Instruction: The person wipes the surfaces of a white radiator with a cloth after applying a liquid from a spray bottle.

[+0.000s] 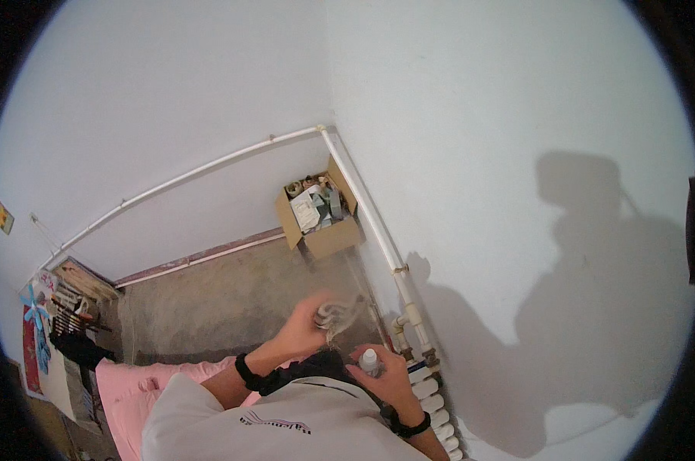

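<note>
My left hand (304,325) grips a crumpled grey-and-white cloth (337,317), blurred and hanging out past the fingers. Just below and to the right, my right hand (392,374) is curled around a small bottle (369,364) with a white cap. The cap points up towards me, and most of the bottle's body is hidden by the fingers and the view angle. Cloth and bottle are apart, both held in front of my body above the floor.
An open cardboard box (330,242) full of mixed items stands in the corner. White pipes (370,213) run along both walls to a radiator (431,389) at my right. Pink bedding (168,383) lies at left, near a cluttered table (65,374). Concrete floor (209,305) lies ahead.
</note>
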